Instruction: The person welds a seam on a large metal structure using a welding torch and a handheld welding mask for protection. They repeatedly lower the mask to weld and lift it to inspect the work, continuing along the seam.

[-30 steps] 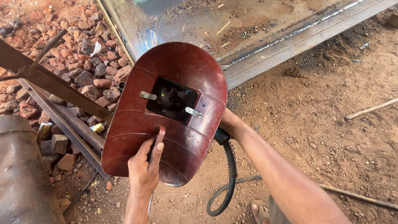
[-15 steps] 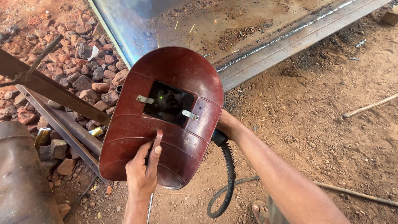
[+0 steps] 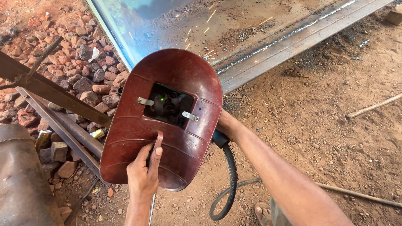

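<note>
Head view: sparks (image 3: 211,16) now fly; left hand (image 3: 144,173) still grips shield (image 3: 167,121), right hand (image 3: 226,123) mostly hidden.

No sleeves or gloves are worn: both forearms are left bare down to the left hand (image 3: 144,178). A sandal (image 3: 263,212) is seen on one foot.

Welding shield (image 3: 167,121) at frame centre, before the steel plate (image 3: 268,46) at top. Rubble (image 3: 79,75) lies upper left, cable (image 3: 228,180) lower centre, drum (image 3: 21,184) lower left.
</note>
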